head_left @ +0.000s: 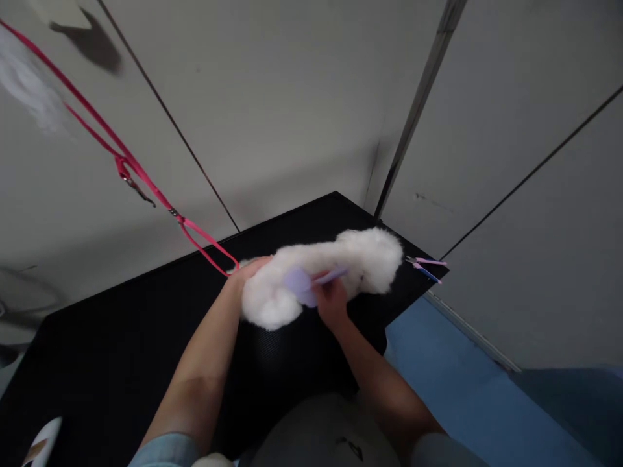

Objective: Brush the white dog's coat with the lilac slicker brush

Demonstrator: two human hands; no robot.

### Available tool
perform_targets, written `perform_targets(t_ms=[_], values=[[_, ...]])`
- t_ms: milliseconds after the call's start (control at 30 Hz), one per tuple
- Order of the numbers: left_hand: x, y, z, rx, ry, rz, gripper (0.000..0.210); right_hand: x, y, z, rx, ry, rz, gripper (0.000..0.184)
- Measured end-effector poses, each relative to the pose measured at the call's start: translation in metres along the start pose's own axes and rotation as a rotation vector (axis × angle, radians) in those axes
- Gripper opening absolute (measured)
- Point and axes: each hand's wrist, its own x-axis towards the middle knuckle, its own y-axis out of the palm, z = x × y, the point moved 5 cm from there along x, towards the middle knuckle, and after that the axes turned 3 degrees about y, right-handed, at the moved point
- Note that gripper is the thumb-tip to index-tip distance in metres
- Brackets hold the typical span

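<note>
A fluffy white dog (316, 256) is on a black-topped table (121, 350); I cannot tell for sure which end is its head. My left hand (250, 267) lies against the dog's left end, its fingers curving over the far side and partly sunk in fur. Beside the dog's near flank, my right hand (331, 297) is closed round a lavender grooming brush (298, 283). The brush's broad head touches or nearly touches the coat, and it is slightly blurred. Close to my left wrist hangs the loop of a pink leash (207, 239); where it ends is hidden.
Clippers with pink and blue handles (428, 264) lie at the table's right corner. A white object (45, 441) sits at the lower left. Pale wall panels (292, 117) stand behind the table. Blue flooring (438, 370) shows at the right. A metal clip (139, 188) dangles from the leash.
</note>
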Motion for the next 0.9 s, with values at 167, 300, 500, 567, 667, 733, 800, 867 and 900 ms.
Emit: perform_targets(t_ms=[167, 300, 500, 567, 667, 733, 800, 867, 900], values=[[-0.036, 0.016, 0.032, -0.176, -0.327, 0.198, 0.038, -0.034, 0.020, 0.003, 0.065, 0.050, 0.228, 0.016], [-0.056, 0.015, 0.061, -0.222, -0.256, 0.218, 0.043, -0.043, -0.021, 0.008, 0.145, 0.056, -0.107, 0.026], [-0.080, 0.031, 0.104, -0.318, -0.210, 0.200, 0.046, -0.109, 0.006, 0.016, 0.035, 0.156, 0.397, 0.023], [-0.087, 0.034, 0.115, -0.338, -0.204, 0.193, 0.049, -0.113, -0.005, 0.022, 0.035, 0.137, 0.205, 0.022], [-0.094, 0.036, 0.126, -0.338, -0.176, 0.153, 0.052, -0.117, -0.034, 0.038, 0.058, -0.014, -0.146, 0.019], [-0.093, 0.035, 0.129, -0.324, -0.132, 0.110, 0.052, -0.123, -0.025, 0.044, -0.004, -0.042, 0.060, 0.019], [-0.091, 0.033, 0.131, -0.304, -0.087, 0.063, 0.050, -0.133, -0.004, 0.042, -0.111, 0.010, 0.425, 0.019], [-0.091, 0.029, 0.134, -0.267, -0.034, 0.002, 0.047, -0.132, 0.002, 0.041, -0.150, 0.037, 0.482, 0.018], [-0.093, 0.025, 0.136, -0.238, 0.005, -0.054, 0.045, -0.126, -0.003, 0.042, -0.130, 0.017, 0.353, 0.017]])
